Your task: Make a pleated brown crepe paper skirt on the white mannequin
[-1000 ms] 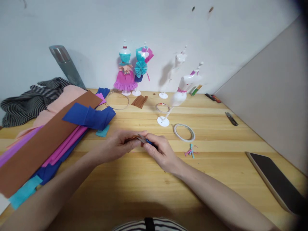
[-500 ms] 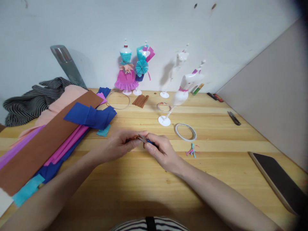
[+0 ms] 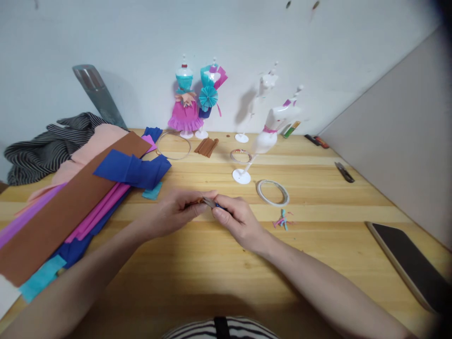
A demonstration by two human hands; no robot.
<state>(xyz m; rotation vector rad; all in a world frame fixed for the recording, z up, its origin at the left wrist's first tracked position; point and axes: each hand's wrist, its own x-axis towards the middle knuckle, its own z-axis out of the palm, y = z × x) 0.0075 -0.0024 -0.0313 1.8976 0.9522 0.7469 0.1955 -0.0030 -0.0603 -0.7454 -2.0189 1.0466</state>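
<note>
Over the middle of the table, my left hand pinches a small brown piece between thumb and fingers, most of it hidden by the hand. My right hand is closed around blue-handled scissors, whose grey metal tips meet the end of the brown piece. Both hands nearly touch. To the right of them are small pink and turquoise scraps and a roll of white tape. Behind the hands leans a white mannequin with a pink band at its waist.
Crepe paper in several colours, with a brown sheet and a blue piece, covers the left. Two dressed mannequins stand by the wall. Brown folded strips and wire rings lie behind. A phone and utility knife are right.
The hands and the scissors have hardly moved; the scissors' tips look closer together on the brown piece. The view has shifted very slightly.
</note>
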